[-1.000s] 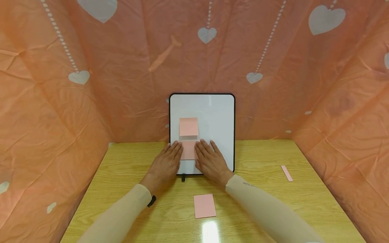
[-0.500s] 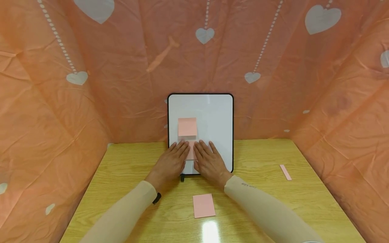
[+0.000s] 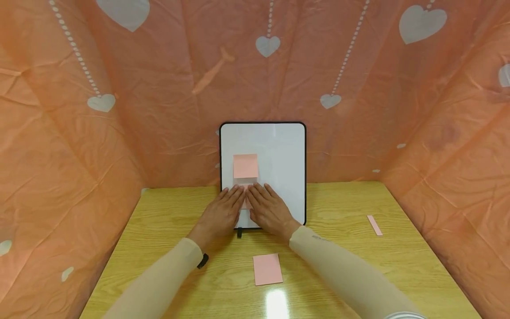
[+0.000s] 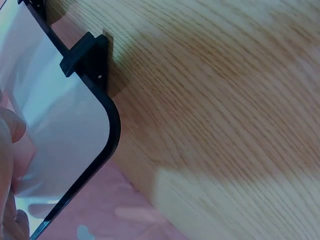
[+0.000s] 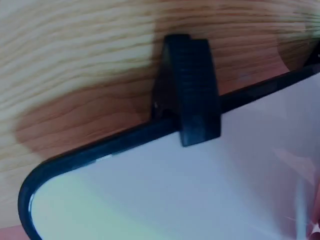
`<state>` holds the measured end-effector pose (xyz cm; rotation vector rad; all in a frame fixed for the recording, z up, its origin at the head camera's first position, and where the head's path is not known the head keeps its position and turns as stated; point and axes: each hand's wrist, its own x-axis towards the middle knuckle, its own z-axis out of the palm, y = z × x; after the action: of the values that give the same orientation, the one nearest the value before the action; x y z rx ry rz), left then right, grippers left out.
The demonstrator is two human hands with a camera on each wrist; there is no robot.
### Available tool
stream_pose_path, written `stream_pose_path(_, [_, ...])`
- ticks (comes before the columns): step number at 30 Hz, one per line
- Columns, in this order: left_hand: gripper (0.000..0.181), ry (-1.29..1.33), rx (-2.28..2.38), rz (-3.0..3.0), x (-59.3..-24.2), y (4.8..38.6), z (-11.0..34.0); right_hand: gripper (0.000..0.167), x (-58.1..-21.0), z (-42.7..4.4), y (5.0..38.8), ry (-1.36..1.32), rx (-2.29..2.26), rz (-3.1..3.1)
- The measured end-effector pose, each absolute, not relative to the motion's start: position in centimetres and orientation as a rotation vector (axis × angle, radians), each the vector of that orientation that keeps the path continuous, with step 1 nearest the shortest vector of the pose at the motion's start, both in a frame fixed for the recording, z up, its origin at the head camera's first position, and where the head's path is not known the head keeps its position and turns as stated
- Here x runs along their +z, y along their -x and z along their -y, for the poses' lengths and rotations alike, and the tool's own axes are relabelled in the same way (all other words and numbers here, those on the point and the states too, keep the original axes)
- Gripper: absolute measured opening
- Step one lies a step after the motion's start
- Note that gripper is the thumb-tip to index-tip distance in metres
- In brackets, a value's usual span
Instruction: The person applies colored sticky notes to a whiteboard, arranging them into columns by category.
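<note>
A white board (image 3: 283, 155) with a black frame stands upright at the table's back. Stuck on its left half are an upper pink sticky note (image 3: 245, 166) and a lower pink sticky note (image 3: 246, 205), the lower one mostly covered by fingers. My left hand (image 3: 221, 212) presses straight fingers on the lower note's left side. From the right, my right hand (image 3: 272, 212) lays straight fingers on the same note, its fingertips close to the left ones. In the left wrist view, part of the left hand (image 4: 7, 165) shows beside the pink note (image 4: 22, 155).
A pink sticky note pad (image 3: 268, 269) lies on the wooden table (image 3: 330, 266) in front of the board. A narrow pink strip (image 3: 374, 225) lies at the right. Black feet (image 5: 195, 90) hold the board's lower edge. A pink-orange cloth (image 3: 159, 110) surrounds the table.
My left hand has slid rightward over the lower note, then slightly back. My right hand has moved left onto it, so the fingertips are closer together and less of the note shows.
</note>
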<state>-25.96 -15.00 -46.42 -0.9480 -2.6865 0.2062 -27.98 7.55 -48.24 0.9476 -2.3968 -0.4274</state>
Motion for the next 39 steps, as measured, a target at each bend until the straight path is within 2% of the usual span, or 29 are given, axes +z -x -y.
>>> stream_pose_path(9, [0.058,0.939,0.342,2.636,-46.7,25.9,15.1,0.065,-48.6,-8.6,27.5,-0.903,-0.465,2.455])
stream_pose_path(17, [0.063,0.910,0.376,2.658,-46.7,25.1,15.4,0.064,-48.7,-9.2,27.3,-0.897,-0.467,2.476])
stream_pose_path(39, [0.058,0.783,0.205,2.733,-47.8,23.7,15.0,0.056,-49.0,-9.6,26.4,-0.923,-0.405,2.464])
